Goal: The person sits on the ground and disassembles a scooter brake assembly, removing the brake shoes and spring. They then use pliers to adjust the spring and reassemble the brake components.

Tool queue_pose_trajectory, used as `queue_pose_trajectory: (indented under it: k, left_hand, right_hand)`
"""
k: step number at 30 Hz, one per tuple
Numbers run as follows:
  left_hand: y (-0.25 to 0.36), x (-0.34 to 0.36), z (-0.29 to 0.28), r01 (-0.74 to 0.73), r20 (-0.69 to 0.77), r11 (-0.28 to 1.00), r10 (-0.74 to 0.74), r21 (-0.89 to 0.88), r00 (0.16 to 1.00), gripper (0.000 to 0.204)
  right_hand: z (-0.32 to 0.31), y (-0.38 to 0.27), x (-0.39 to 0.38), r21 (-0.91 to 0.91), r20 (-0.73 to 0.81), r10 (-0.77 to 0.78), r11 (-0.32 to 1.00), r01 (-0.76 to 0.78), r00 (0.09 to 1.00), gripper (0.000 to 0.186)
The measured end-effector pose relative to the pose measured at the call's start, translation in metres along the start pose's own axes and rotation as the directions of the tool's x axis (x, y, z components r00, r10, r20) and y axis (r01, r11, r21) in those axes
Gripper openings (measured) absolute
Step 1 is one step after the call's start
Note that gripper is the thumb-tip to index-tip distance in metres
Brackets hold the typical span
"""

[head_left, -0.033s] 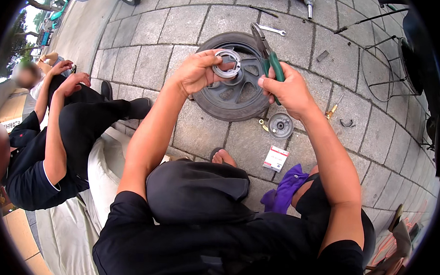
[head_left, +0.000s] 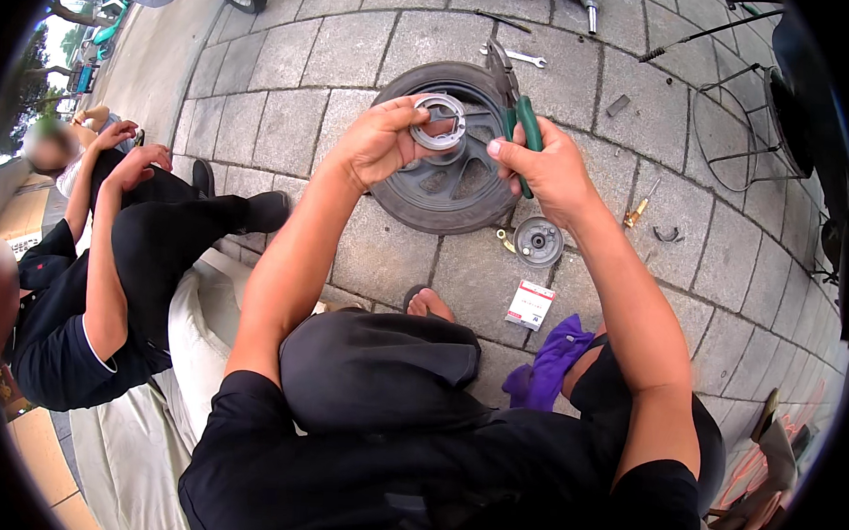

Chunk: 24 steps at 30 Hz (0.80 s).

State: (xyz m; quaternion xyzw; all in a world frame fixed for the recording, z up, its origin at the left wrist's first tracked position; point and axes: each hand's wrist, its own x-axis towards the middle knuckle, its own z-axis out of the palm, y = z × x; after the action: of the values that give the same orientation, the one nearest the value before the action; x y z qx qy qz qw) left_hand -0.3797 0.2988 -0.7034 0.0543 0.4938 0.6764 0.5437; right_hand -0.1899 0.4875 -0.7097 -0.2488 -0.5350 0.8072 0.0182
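Note:
A silvery metal ring (head_left: 460, 126) is gripped at its left edge by my left hand (head_left: 385, 138), with the fingers closed behind it. To the right, my right hand (head_left: 554, 171) is wrapped around a pair of green-handled pliers (head_left: 531, 126). Their dark jaws point up and away, apart from the ring. Below both hands a wheel with a black tyre (head_left: 450, 221) and grey spokes lies flat on the paving, its hub partly hidden by my left hand and the ring.
Near the wheel lie a round metal hub plate (head_left: 539, 242), a red-and-white box (head_left: 530, 304), a purple cloth (head_left: 555, 358), a yellow-handled screwdriver (head_left: 637, 214) and a wrench (head_left: 521, 57). A power tool (head_left: 588, 5) is at the far edge. A seated person (head_left: 151, 225) is on my left.
My right hand has shifted slightly, its thumb moving a little left and up along the pliers. The view has drifted a little. Both hands keep their hold.

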Motion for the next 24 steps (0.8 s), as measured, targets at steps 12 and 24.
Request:
queue_pose_trajectory:
  k: [12,24]
  left_hand:
    - [0.003,-0.009,0.037,0.065,0.006,0.973,-0.068,0.22,0.998,0.029]
    - [0.001,-0.004,0.019,0.12,0.033,0.899,-0.147,0.421,0.989,0.027]
  right_hand:
    - [0.003,-0.008,0.007,0.001,-0.03,-0.094,0.996,0.094,0.995,0.026]
    - [0.001,-0.015,0.006,-0.263,0.033,-0.106,0.958,0.111,0.994,0.026]
